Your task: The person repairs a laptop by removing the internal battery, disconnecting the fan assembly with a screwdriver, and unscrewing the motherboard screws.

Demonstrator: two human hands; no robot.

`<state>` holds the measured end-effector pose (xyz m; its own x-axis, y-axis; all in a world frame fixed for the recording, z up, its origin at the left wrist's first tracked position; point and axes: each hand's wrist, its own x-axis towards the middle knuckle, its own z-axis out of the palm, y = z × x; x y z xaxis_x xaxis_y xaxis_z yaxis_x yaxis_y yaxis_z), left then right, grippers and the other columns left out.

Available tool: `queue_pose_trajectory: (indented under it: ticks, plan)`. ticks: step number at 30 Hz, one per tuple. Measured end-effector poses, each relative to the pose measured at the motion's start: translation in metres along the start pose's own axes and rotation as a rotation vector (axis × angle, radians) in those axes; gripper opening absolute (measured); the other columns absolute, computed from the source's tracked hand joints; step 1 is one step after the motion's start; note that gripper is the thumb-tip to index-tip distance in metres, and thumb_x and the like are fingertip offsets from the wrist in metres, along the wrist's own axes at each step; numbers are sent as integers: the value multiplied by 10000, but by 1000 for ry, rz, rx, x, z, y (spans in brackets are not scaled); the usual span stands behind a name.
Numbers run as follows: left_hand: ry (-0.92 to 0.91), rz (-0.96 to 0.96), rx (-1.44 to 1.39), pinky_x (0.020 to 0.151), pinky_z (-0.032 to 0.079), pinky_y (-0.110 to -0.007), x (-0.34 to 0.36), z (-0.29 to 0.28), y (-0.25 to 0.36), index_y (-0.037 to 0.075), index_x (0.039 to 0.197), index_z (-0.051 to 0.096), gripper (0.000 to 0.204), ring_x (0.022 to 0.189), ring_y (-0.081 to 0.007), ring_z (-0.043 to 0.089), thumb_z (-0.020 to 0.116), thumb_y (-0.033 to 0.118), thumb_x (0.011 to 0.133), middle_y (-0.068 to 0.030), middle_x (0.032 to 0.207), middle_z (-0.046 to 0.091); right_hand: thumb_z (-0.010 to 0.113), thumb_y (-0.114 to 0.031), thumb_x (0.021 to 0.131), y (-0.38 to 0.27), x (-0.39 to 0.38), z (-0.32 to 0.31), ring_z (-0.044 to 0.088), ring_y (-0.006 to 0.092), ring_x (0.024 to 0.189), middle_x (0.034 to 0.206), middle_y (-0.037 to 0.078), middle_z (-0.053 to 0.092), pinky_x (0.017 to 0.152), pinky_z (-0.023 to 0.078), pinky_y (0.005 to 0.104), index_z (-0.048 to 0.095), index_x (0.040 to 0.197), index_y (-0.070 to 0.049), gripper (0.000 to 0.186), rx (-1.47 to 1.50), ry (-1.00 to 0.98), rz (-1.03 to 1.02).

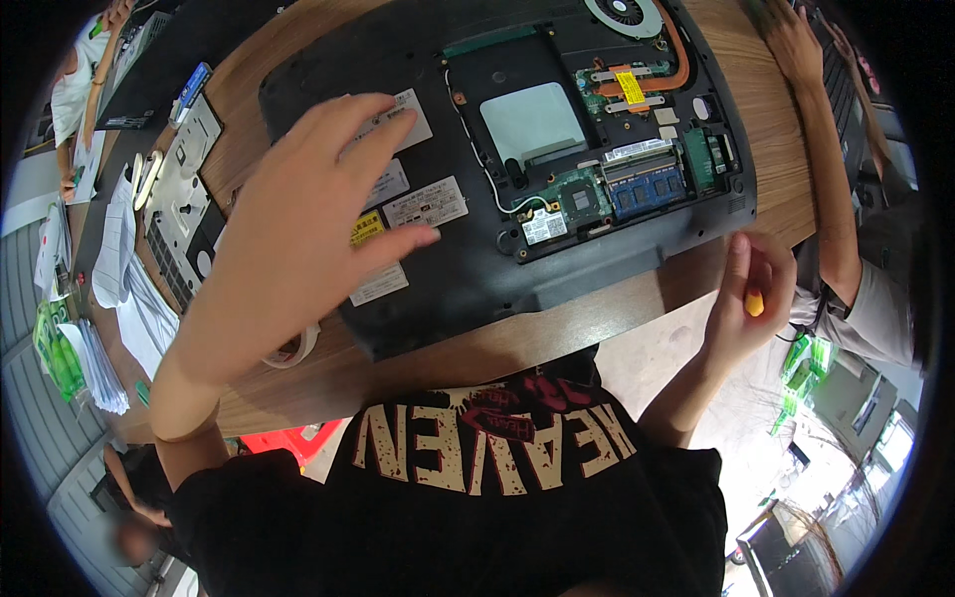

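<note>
Head view: laptop (458, 289) belly-up on wooden table (786, 169), likely so the exposed memory module (647, 191) is reachable.
Left hand (298, 209) over laptop's left side, fingers apart, nothing visibly held; contact can't tell. Right hand (736, 303) off laptop's near-right corner, closed round yellow handle (754, 302), presumably parked clear. White label (426, 202), yellow label (366, 228): print mostly too small.
</note>
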<state>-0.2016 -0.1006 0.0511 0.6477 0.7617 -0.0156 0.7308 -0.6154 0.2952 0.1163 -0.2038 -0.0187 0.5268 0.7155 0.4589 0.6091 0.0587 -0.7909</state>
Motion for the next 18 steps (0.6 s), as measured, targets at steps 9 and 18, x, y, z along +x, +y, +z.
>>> queue_pose_trajectory:
  ticks: [9, 18]
  plan:
    - [-53, -24, 14, 1041, 363, -442, -11, 11, 3, 32, 1362, 435, 820, 1269, -381, 409, 785, 321, 678, -176, 1394, 395, 690, -16, 730, -74, 33, 62, 629, 192, 635, 968, 6, 575, 561, 515, 318, 697, 1041, -127, 330, -425, -820, -667]
    - [-10, 12, -7, 1024, 383, -430, -10, 18, 2, -32, 1309, 446, 816, 1234, -383, 414, 803, 259, 635, -193, 1343, 407, 620, -67, 724, -73, 57, 89, 624, 186, 600, 906, 46, 521, 526, 491, 300, 644, 881, -71, 159, -354, -1030, -995]
